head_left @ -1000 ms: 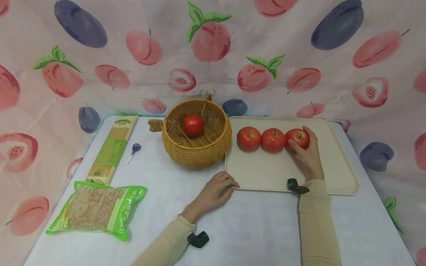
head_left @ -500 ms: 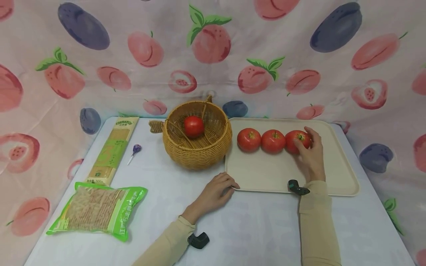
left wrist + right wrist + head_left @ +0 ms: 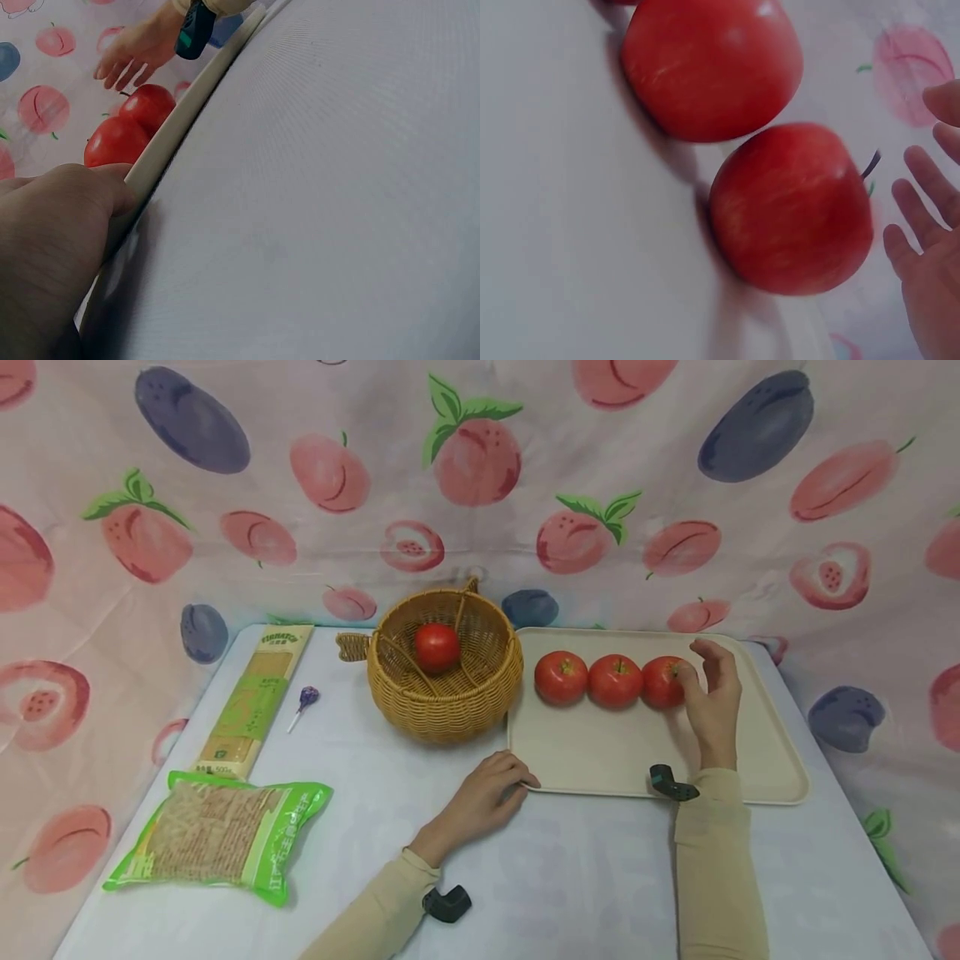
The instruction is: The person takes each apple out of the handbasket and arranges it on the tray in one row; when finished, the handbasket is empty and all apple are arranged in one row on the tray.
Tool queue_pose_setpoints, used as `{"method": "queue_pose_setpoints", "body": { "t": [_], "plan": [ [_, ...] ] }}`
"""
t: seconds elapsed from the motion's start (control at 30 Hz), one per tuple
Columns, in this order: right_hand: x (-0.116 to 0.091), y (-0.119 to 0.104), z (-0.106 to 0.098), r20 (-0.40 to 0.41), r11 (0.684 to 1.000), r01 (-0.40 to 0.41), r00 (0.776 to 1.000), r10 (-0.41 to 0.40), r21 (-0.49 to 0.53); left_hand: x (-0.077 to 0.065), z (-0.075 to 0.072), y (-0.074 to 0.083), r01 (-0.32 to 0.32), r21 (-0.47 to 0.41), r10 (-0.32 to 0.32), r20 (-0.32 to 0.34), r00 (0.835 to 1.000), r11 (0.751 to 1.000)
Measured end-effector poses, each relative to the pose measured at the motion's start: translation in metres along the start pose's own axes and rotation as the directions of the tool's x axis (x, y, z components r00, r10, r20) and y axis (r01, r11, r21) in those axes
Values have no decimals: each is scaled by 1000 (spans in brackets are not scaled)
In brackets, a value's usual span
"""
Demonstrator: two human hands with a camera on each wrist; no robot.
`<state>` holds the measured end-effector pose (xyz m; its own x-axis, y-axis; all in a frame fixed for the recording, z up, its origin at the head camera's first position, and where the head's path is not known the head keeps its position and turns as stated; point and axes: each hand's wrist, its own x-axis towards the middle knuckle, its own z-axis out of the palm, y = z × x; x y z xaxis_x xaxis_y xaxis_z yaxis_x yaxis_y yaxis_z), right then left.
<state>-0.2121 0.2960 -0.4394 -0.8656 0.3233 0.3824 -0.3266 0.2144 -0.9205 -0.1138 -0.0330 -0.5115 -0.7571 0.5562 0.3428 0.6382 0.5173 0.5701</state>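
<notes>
Head: high, forward-down over table (image 3: 585, 877)
Left wrist: close, along tray (image 3: 172, 127)
Right wrist: close on apples (image 3: 791, 214)
All share: apples

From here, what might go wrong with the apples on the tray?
The right hand hovers beside the rightmost apple; a stray brush could set it rolling. The left hand holds the tray at its near-left corner, so a tug might shift all three apples.
</notes>
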Motion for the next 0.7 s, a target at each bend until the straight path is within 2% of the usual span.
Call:
{"method": "queue_pose_setpoints", "body": {
  "t": [0.17, 0.3, 0.5, 0.7],
  "plan": [
    [-1, -17, 8, -15, 996, 41, 999, -40, 82, 1, -1, 0, -11, -1, 11, 1, 1000, 1000],
    [-4, -27, 17, 8, 989, 68, 998, -70, 133, 1, 0, 0, -7, -12, 7, 5, 1000, 1000],
    [-11, -40, 34, 124, 979, 146, 979, -165, 145, -2, 2, -1, -8, -3, 8, -5, 1000, 1000],
    [-13, -45, 50, 292, 980, 182, 936, -199, 84, -1, 1, 0, -6, -7, 6, -5, 1000, 1000]
  ]
}}
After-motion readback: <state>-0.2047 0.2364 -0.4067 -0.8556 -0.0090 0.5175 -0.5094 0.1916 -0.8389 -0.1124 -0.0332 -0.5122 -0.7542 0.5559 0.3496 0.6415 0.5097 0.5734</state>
